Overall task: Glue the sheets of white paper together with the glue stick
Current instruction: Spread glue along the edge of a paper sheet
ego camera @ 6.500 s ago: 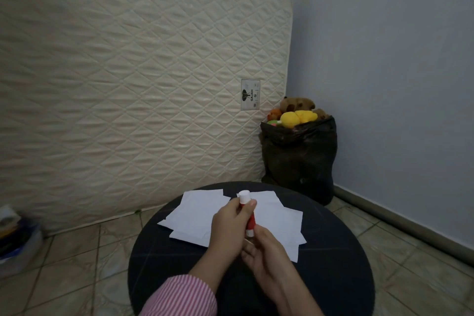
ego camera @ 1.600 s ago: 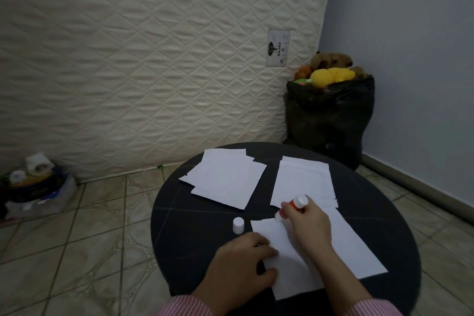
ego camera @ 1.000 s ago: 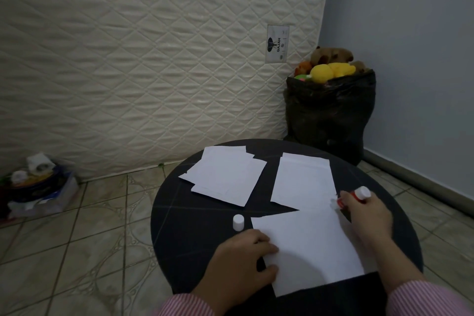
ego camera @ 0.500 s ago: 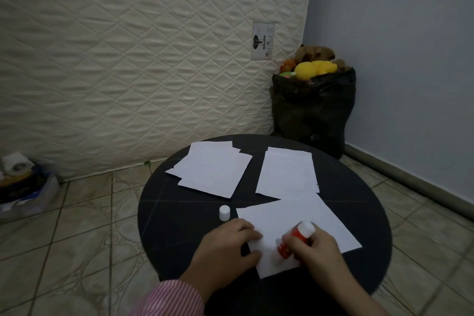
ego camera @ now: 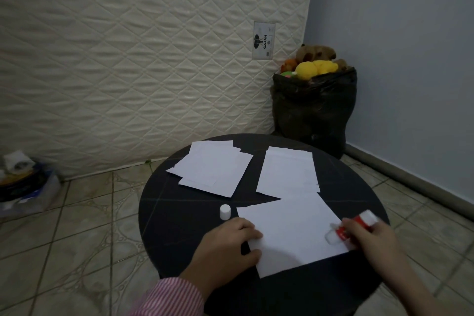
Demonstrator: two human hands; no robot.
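Note:
A white sheet of paper point(ego camera: 289, 228) lies at the near side of the round black table point(ego camera: 179, 213). My left hand point(ego camera: 228, 244) presses its left edge flat. My right hand point(ego camera: 372, 241) grips the red and white glue stick point(ego camera: 351, 227), tip down on the sheet's right edge. The stick is blurred. Its white cap point(ego camera: 225, 211) stands on the table just left of the sheet. A loose stack of white sheets point(ego camera: 213, 168) lies at the far left of the table, and a second pile of sheets point(ego camera: 288, 172) at the far right.
A quilted mattress point(ego camera: 128, 59) leans against the wall behind the table. A black bag point(ego camera: 313, 110) filled with plush toys stands in the corner. A heap of clutter point(ego camera: 20, 187) sits on the tiled floor at the left. A grey wall runs along the right.
My right hand has slid the glue stick from the sheet's near left part to its right edge. My left hand stays pressed on the left edge. The cap has not moved.

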